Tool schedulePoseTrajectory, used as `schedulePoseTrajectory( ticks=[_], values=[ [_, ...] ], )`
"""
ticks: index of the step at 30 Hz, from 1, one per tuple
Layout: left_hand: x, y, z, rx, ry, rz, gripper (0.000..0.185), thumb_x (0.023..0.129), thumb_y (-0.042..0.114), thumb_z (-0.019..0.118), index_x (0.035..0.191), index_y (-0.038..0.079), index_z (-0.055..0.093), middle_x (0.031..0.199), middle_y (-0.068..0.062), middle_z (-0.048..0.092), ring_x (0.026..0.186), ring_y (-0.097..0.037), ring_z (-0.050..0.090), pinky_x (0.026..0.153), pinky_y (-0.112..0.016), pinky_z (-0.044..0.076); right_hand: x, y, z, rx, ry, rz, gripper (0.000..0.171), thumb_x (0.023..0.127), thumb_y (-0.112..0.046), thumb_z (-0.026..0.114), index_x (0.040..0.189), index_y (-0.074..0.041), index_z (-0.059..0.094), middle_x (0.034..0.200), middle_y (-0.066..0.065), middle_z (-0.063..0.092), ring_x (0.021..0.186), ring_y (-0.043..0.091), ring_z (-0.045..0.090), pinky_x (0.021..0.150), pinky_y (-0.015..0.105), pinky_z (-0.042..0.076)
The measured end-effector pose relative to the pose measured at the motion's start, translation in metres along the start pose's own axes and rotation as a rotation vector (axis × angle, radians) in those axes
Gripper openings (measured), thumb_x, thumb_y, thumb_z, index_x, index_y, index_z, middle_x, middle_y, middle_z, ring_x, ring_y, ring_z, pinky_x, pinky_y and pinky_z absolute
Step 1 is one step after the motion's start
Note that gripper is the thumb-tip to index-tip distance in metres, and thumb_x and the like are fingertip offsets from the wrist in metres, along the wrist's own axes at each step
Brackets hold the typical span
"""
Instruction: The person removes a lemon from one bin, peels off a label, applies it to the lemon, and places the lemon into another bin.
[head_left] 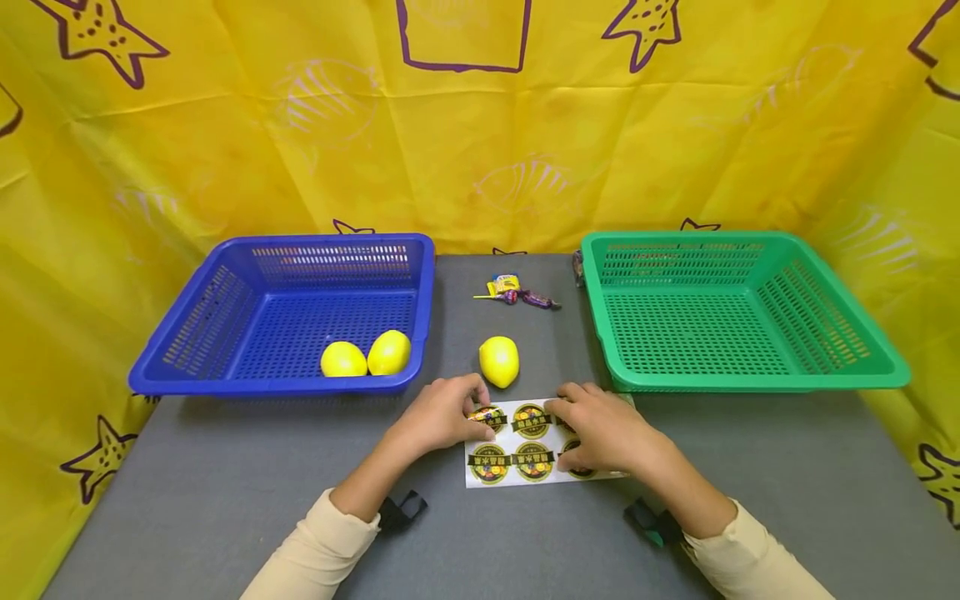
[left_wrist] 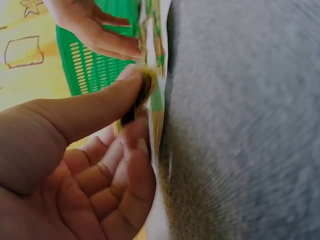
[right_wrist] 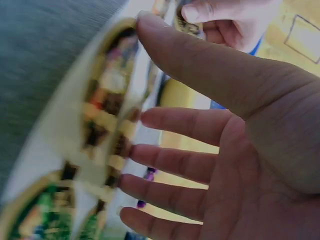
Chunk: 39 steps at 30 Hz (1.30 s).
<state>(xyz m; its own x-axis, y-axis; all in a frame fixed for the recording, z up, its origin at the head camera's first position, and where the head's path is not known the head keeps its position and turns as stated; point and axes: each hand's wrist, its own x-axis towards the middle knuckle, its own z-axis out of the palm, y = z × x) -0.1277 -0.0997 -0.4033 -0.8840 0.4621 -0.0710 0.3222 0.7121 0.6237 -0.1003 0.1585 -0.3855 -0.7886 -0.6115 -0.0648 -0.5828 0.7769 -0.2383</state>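
Note:
A white sheet of round fruit-label stickers lies on the grey table between both hands. At its left end my left hand pinches a round black-and-gold sticker between thumb and forefinger. That sticker is bent up; whether part of it still clings to the sheet cannot be seen. My right hand rests on the sheet's right part with thumb and fingers spread, covering some stickers. Just beyond the sheet sits a yellow lemon, touched by neither hand.
At the left stands a blue basket with two lemons near its front right corner. A green basket stands at the right. Behind the single lemon lie a lollipop, a yellow-and-blue packet and a purple-wrapped candy.

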Motion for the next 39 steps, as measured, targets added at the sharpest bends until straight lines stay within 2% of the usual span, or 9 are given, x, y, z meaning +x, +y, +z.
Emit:
schedulePoseTrajectory(
  ticks=[5, 9, 13, 16, 22, 28, 31, 35, 39],
  values=[
    [0.001, 0.000, 0.000, -0.199, 0.084, 0.055, 0.022, 0.082, 0.011, 0.084, 0.099, 0.013, 0.070, 0.071, 0.006, 0.061, 0.062, -0.008, 0.057, 0.059, -0.026, 0.048, 0.013, 0.002, -0.007, 0.054, 0.034, 0.033, 0.044, 0.081, -0.029, 0.084, 0.114, -0.004, 0.069, 0.107, 0.009, 0.063, 0.096, 0.030, 0.059, 0.084, 0.045, 0.049],
    [0.007, 0.004, 0.002, -0.375, 0.188, 0.115, 0.020, 0.091, 0.005, 0.073, 0.111, 0.006, 0.071, 0.082, -0.002, 0.066, 0.069, -0.012, 0.062, 0.063, -0.029, 0.054, 0.030, 0.007, -0.010, 0.192, 0.065, 0.076, 0.053, 0.086, -0.029, 0.081, 0.127, 0.001, 0.064, 0.119, 0.016, 0.065, 0.108, 0.034, 0.061, 0.092, 0.049, 0.049],
    [0.020, 0.007, 0.001, -0.554, 0.308, 0.093, 0.026, 0.095, 0.002, 0.067, 0.121, 0.000, 0.066, 0.085, -0.011, 0.066, 0.067, -0.021, 0.064, 0.063, -0.040, 0.058, 0.053, 0.010, -0.009, 0.382, 0.062, 0.114, 0.061, 0.088, -0.028, 0.079, 0.138, 0.000, 0.056, 0.130, 0.019, 0.061, 0.109, 0.033, 0.063, 0.092, 0.049, 0.050],
    [0.030, 0.006, 0.000, -0.646, 0.364, 0.046, 0.030, 0.095, -0.001, 0.066, 0.125, -0.001, 0.063, 0.084, -0.015, 0.064, 0.063, -0.023, 0.062, 0.063, -0.045, 0.058, 0.068, 0.012, -0.008, 0.481, 0.046, 0.128, 0.068, 0.087, -0.026, 0.080, 0.143, 0.000, 0.050, 0.132, 0.019, 0.060, 0.098, 0.028, 0.065, 0.084, 0.045, 0.053],
    [0.042, 0.002, -0.003, -0.711, 0.388, 0.021, 0.034, 0.094, -0.004, 0.066, 0.127, -0.004, 0.058, 0.085, -0.019, 0.065, 0.063, -0.022, 0.064, 0.061, -0.038, 0.059, 0.090, 0.016, -0.004, 0.572, 0.054, 0.095, 0.085, 0.084, -0.023, 0.083, 0.152, -0.001, 0.037, 0.136, 0.023, 0.053, 0.079, 0.019, 0.063, 0.071, 0.035, 0.053],
    [0.047, -0.001, -0.003, -0.730, 0.415, -0.008, 0.033, 0.093, -0.003, 0.065, 0.125, -0.006, 0.058, 0.084, -0.022, 0.065, 0.060, -0.017, 0.062, 0.061, -0.043, 0.058, 0.107, 0.019, -0.002, 0.642, 0.024, -0.005, 0.077, 0.086, -0.021, 0.082, 0.151, -0.005, 0.043, 0.137, 0.016, 0.054, 0.072, 0.017, 0.060, 0.066, 0.031, 0.051],
    [0.047, -0.001, -0.001, -0.747, 0.416, -0.015, 0.031, 0.094, -0.003, 0.064, 0.124, -0.007, 0.058, 0.085, -0.023, 0.064, 0.060, -0.018, 0.062, 0.061, -0.040, 0.058, 0.109, 0.019, -0.002, 0.687, 0.006, 0.025, 0.074, 0.082, -0.018, 0.084, 0.146, -0.007, 0.048, 0.132, 0.015, 0.057, 0.073, 0.018, 0.061, 0.065, 0.031, 0.052],
    [0.047, 0.001, 0.000, -0.780, 0.421, -0.018, 0.030, 0.093, -0.003, 0.065, 0.122, -0.005, 0.059, 0.085, -0.023, 0.064, 0.061, -0.018, 0.061, 0.059, -0.030, 0.056, 0.106, 0.018, 0.000, 0.765, 0.014, 0.076, 0.072, 0.078, -0.012, 0.087, 0.138, -0.006, 0.047, 0.136, 0.020, 0.053, 0.077, 0.022, 0.063, 0.064, 0.032, 0.054],
    [0.046, 0.000, 0.001, -0.791, 0.415, -0.037, 0.031, 0.092, -0.003, 0.065, 0.123, -0.005, 0.059, 0.082, -0.019, 0.063, 0.059, -0.017, 0.060, 0.057, -0.027, 0.055, 0.105, 0.016, 0.004, 0.772, 0.045, 0.097, 0.069, 0.076, -0.011, 0.088, 0.131, -0.007, 0.046, 0.136, 0.020, 0.053, 0.073, 0.021, 0.064, 0.063, 0.032, 0.053]
  ],
)
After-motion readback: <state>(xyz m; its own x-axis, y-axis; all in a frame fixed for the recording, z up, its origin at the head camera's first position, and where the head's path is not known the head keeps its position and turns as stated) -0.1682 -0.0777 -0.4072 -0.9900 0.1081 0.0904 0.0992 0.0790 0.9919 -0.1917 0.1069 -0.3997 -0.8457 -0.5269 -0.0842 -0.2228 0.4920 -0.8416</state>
